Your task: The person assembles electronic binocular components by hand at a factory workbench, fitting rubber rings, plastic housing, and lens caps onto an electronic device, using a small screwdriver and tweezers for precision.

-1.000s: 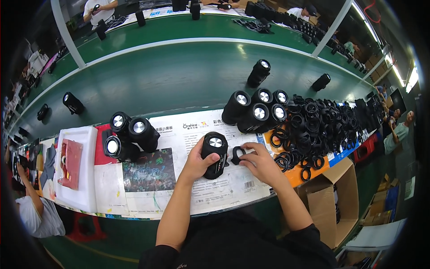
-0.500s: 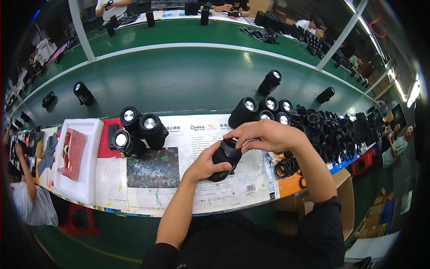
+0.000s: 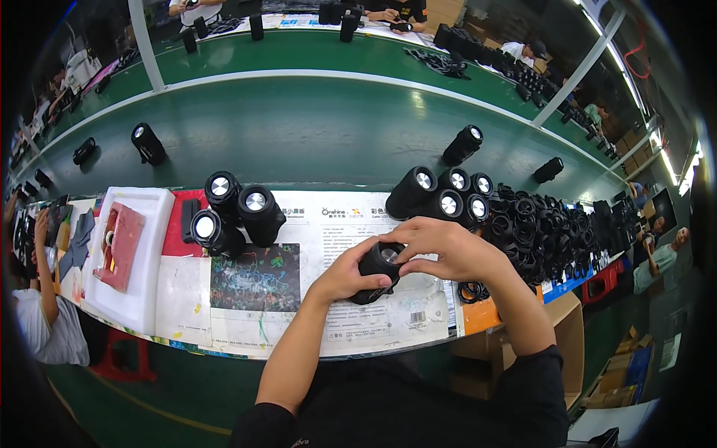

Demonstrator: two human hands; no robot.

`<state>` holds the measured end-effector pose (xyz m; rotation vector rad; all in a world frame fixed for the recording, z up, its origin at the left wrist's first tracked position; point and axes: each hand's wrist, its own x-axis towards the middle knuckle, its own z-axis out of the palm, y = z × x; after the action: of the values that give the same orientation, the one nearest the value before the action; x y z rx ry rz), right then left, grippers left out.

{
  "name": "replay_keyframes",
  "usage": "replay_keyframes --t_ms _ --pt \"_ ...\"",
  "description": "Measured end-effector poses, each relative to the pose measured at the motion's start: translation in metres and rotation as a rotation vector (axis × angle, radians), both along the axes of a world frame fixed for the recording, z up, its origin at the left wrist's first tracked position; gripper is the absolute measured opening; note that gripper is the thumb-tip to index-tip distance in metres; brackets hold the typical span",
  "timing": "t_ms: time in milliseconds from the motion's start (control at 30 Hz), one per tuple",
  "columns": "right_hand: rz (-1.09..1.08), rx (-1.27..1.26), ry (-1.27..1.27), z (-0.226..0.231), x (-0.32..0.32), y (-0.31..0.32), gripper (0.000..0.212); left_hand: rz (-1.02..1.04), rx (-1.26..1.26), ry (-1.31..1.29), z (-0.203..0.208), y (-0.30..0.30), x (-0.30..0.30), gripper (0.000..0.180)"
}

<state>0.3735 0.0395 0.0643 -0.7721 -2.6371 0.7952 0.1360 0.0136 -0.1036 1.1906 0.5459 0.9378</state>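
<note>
A black cylindrical speaker (image 3: pixel 375 263) with a silver disc in its end stands tilted on the paper-covered table in front of me. My left hand (image 3: pixel 345 275) wraps round its side, thumb across the front. With bent fingers and thumb, my right hand (image 3: pixel 452 250) grips the rim of its upper end, beside the silver disc. Whether a separate ring lies under those fingers is hidden. Just beyond my right hand stands a cluster of like speakers (image 3: pixel 412 188), silver ends up. Three more speakers (image 3: pixel 258 213) are grouped to the left.
Black rings (image 3: pixel 472 291) lie on an orange sheet at right, before a large heap of black ring-shaped parts (image 3: pixel 526 231). A white foam tray (image 3: pixel 163 224) holds a red block (image 3: pixel 123 246) at left. Behind runs a green conveyor belt (image 3: pixel 299 127) carrying scattered speakers. Co-workers sit around.
The silver disc on the held speaker's end shows now; before, that end looked dark. My right fingers have shifted on the rim, and the view has moved slightly.
</note>
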Motion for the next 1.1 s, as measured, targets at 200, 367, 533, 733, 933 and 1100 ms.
replay_keyframes --t_ms 200,367,533,733,933,1100 --pt "0.059 0.105 0.021 -0.004 -0.003 -0.004 0.049 0.044 0.047 0.06 0.01 -0.002 0.0 0.088" --pt "0.098 0.131 0.015 -0.003 -0.005 -0.001 0.054 0.067 0.083 0.067 0.014 -0.002 0.002 0.082" --pt "0.105 0.216 -0.02 0.0 -0.011 -0.003 0.058 0.094 0.078 0.033 0.013 -0.001 0.006 0.08" --pt "0.075 0.244 -0.035 -0.001 -0.009 -0.004 0.053 0.059 -0.002 0.043 0.021 0.0 0.005 0.078" --pt "-0.209 0.034 -0.016 0.005 -0.046 0.003 0.035 0.103 0.226 0.136 0.005 -0.004 0.015 0.067" --pt "-0.369 -0.142 -0.276 -0.036 -0.097 0.001 0.053 0.043 0.072 0.07 -0.001 -0.014 0.013 0.039"
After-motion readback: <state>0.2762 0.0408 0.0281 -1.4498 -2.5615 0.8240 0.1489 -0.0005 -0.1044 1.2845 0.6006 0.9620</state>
